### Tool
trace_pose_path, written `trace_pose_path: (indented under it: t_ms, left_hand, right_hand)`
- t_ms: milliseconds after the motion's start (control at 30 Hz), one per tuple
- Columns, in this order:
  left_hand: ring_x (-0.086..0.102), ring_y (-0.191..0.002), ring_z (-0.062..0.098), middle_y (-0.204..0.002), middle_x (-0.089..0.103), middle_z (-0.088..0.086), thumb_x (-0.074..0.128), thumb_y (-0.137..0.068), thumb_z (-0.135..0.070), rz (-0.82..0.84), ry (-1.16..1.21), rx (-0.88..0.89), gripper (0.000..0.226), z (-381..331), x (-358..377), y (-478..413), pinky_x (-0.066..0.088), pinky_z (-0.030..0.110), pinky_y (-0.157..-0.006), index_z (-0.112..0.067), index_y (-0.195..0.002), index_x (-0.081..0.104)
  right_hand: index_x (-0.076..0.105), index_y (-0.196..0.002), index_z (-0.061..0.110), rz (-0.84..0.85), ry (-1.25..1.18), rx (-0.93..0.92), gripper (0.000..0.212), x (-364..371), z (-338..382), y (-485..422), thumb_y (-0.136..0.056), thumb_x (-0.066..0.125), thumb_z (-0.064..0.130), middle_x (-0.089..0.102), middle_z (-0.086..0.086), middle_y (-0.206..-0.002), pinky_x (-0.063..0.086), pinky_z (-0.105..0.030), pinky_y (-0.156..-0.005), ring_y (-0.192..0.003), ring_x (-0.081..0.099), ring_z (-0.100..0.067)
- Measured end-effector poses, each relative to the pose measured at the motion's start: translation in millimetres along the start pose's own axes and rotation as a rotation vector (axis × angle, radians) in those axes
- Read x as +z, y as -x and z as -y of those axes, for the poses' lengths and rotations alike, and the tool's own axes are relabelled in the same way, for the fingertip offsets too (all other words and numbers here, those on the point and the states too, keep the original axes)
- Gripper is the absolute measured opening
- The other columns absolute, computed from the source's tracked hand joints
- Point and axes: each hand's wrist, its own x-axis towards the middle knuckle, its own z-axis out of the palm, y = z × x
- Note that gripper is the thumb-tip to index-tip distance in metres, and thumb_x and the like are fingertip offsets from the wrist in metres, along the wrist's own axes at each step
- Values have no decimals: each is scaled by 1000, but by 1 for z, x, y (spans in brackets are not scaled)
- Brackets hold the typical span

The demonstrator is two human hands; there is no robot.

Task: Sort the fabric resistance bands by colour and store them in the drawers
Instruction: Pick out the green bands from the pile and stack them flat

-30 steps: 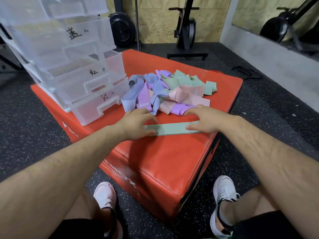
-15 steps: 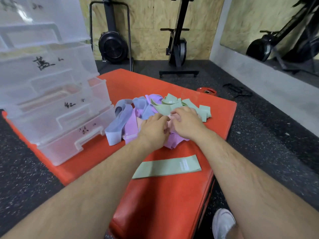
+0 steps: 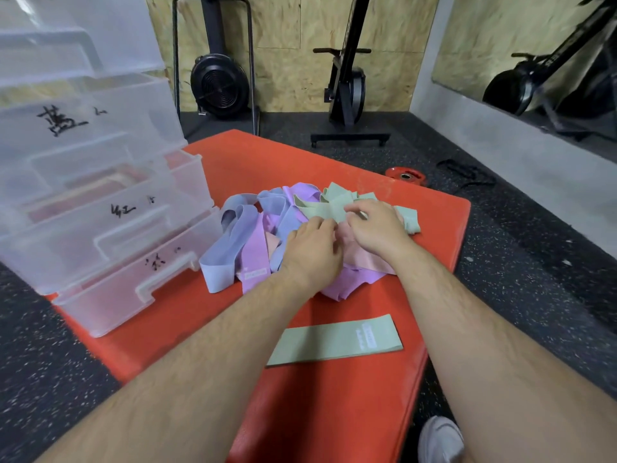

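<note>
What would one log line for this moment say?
left hand: on band pile, grip unclear | right hand: pinches tangled green band | flat green band: lies alone on red box

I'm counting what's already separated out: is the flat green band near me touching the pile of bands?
Apart. The head view shows a strip of bare red pad between the flat green band and the pile of bands.
</note>
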Motion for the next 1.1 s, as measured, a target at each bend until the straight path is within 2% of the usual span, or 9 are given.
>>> trace_pose_path:
  t_ms: [100, 233, 500, 633, 767, 833, 933, 1000, 1100]
  left_hand:
    - [54, -114, 29, -126, 57, 5, 49, -96, -26, -74, 69, -7, 30, 2, -18, 4, 40, 40, -90, -14, -122, 55]
    - [55, -114, 22, -130, 58, 1, 52, -96, -26, -252, 197, -8, 35, 2, -47, 16, 43, 36, -90, -17, -131, 52]
    - [57, -111, 2, -121, 61, -11, 56, -99, -24, -463, 649, 39, 32, 14, -93, 45, 43, 18, -90, -20, -130, 54]
    - [64, -102, 15, -117, 60, -14, 66, -91, -35, -419, 813, -2, 49, 17, -102, 56, 53, 33, -85, -35, -135, 45]
    - [57, -87, -2, -108, 63, -12, 69, -90, -36, -254, 685, 30, 38, 22, -112, 67, 47, 22, -81, -30, -126, 58]
    - [53, -77, 2, -94, 66, 5, 66, -94, -30, -195, 631, 56, 19, 22, -116, 70, 43, 26, -74, -15, -104, 67]
    - [51, -73, 13, -90, 63, 21, 62, -96, -22, -186, 626, 36, 11, 25, -119, 76, 46, 31, -70, -11, -92, 63]
    - [55, -71, 17, -87, 64, 20, 60, -96, -18, -192, 664, 8, 5, 28, -120, 79, 49, 37, -69, -17, -91, 59]
    - [56, -68, 12, -83, 64, 12, 58, -97, -15, -193, 669, -13, 8, 32, -122, 85, 47, 25, -62, -19, -92, 53]
  right_hand:
    - [72, -116, 26, -58, -216, -128, 30, -15, 16, 3, -95, 51, 20, 64, 8, -128, 38, -35, -112, -125, 54, -17]
    - [70, -121, 11, -143, -397, -287, 30, -46, 49, 21, -99, 50, 6, 59, 7, -124, 31, 0, -96, -119, 52, -5]
    - [73, -117, 15, -148, -527, -424, 29, -73, 85, 59, -99, 53, 6, 61, 4, -130, 38, -8, -98, -121, 54, -2]
    - [76, -104, 18, -13, -515, -387, 23, -66, 84, 78, -96, 59, 5, 71, 8, -107, 45, -10, -81, -94, 62, 6]
    - [77, -95, 16, 112, -545, -336, 14, -54, 83, 91, -88, 70, 6, 75, 3, -91, 51, -20, -72, -80, 66, -6]
    - [74, -93, 16, 142, -565, -319, 11, -49, 85, 96, -86, 73, 8, 75, -1, -94, 55, -31, -83, -86, 69, -14]
    - [57, -99, 23, 195, -593, -281, 27, -38, 87, 100, -83, 77, 16, 67, -1, -102, 55, -37, -80, -84, 65, -15]
    - [50, -107, 26, 232, -575, -270, 37, -32, 86, 100, -83, 78, 22, 63, 4, -105, 57, -39, -81, -88, 66, -18]
    - [57, -102, 19, 261, -465, -319, 23, -26, 85, 98, -87, 74, 21, 68, 1, -96, 56, -40, -83, -86, 67, -16]
